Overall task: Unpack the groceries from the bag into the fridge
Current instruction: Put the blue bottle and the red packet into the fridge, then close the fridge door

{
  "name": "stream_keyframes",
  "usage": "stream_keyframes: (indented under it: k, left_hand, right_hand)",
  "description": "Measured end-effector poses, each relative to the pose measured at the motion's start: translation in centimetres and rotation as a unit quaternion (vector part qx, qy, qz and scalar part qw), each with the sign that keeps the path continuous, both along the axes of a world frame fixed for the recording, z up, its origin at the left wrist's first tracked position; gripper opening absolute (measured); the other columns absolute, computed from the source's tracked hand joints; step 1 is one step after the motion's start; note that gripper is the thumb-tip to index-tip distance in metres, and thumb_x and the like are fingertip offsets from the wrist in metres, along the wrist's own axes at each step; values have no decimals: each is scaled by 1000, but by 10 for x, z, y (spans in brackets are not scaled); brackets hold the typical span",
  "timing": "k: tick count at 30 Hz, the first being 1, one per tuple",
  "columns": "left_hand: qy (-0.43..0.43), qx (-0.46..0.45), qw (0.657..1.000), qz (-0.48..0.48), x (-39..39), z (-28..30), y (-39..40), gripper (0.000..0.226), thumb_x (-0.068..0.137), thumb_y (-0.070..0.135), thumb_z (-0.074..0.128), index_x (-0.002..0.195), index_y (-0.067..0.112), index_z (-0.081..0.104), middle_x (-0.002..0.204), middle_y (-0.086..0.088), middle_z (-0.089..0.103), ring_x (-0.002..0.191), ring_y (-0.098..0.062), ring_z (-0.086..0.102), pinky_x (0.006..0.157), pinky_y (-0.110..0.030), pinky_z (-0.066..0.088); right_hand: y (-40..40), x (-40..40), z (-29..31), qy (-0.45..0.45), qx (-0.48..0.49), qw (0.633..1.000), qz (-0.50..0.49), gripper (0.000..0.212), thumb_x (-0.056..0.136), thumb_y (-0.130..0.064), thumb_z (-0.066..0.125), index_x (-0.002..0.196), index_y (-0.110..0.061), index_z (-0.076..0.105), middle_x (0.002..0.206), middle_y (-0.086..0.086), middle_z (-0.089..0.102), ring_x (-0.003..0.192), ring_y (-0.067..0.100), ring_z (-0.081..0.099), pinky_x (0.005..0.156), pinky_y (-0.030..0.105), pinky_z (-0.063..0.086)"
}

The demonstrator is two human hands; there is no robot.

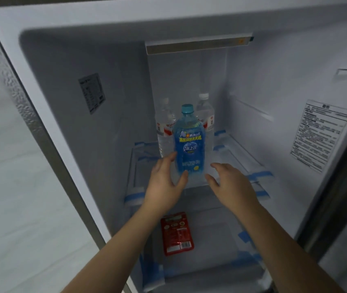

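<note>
A blue drink bottle [189, 144] with a teal cap stands upright on the fridge's upper glass shelf [238, 159]. My left hand [166, 182] is open at the bottle's lower left. Its fingertips rest beside the bottle and its thumb lies across the bottle's base. It has no firm grip on the bottle. My right hand [229, 185] is open just right of the bottle, a small gap away, and holds nothing. Two clear water bottles [165, 125] [205, 111] with red and white labels stand right behind the blue one.
A red flat packet [176, 233] lies on the lower shelf below my arms. Blue tape strips [261, 175] mark the shelf edges. The fridge's side walls carry a grey sticker [92, 93] on the left and a white warning label [320, 134] on the right.
</note>
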State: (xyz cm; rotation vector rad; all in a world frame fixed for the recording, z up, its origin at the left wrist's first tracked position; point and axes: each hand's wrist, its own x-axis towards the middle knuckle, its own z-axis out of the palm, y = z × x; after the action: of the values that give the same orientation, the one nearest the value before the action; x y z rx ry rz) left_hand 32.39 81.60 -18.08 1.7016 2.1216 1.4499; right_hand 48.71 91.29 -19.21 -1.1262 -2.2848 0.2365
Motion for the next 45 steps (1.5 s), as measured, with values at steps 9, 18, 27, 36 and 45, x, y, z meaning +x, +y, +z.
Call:
stream_keyframes:
  k: [9, 18, 27, 36, 45]
  left_hand:
    - [237, 3, 971, -3, 10, -17, -43, 53, 87, 23, 61, 138, 17, 50, 133, -4, 55, 125, -24, 48, 102, -46, 43]
    - [321, -51, 944, -52, 48, -51, -75, 58, 89, 43, 40, 137, 12, 48, 141, -10, 53, 135, -31, 44, 108, -53, 39]
    - [323, -48, 932, -159, 117, -90, -100, 55, 93, 44, 40, 139, 15, 48, 142, -12, 52, 135, -31, 46, 108, -55, 39]
    - [331, -92, 915, -212, 227, -125, -123, 55, 95, 40, 38, 146, 20, 41, 151, -9, 43, 143, -30, 36, 117, -50, 20]
    - [361, -119, 852, -361, 357, -159, -133, 66, 85, 49, 40, 142, 18, 49, 147, -10, 49, 138, -32, 43, 113, -52, 21]
  right_hand:
    - [-58, 24, -29, -92, 91, 989, -68, 44, 84, -28, 67, 123, -8, 62, 122, 16, 64, 115, 36, 57, 97, 50, 45]
    - [-125, 64, -52, -174, 72, 974, -124, 53, 91, -40, 51, 138, -15, 49, 140, 14, 52, 131, 33, 45, 110, 47, 32]
    - [-179, 144, -83, -188, 5, 967, -175, 60, 95, -52, 25, 140, -18, 45, 144, 11, 48, 134, 31, 43, 111, 47, 34]
    - [-238, 272, -122, -181, -42, 949, -255, 59, 97, -51, 24, 139, -19, 50, 142, 10, 51, 131, 32, 47, 109, 47, 36]
    - [-277, 407, -155, -171, -82, 920, -343, 63, 95, -54, 27, 140, -16, 48, 149, 13, 41, 135, 35, 41, 108, 55, 35]
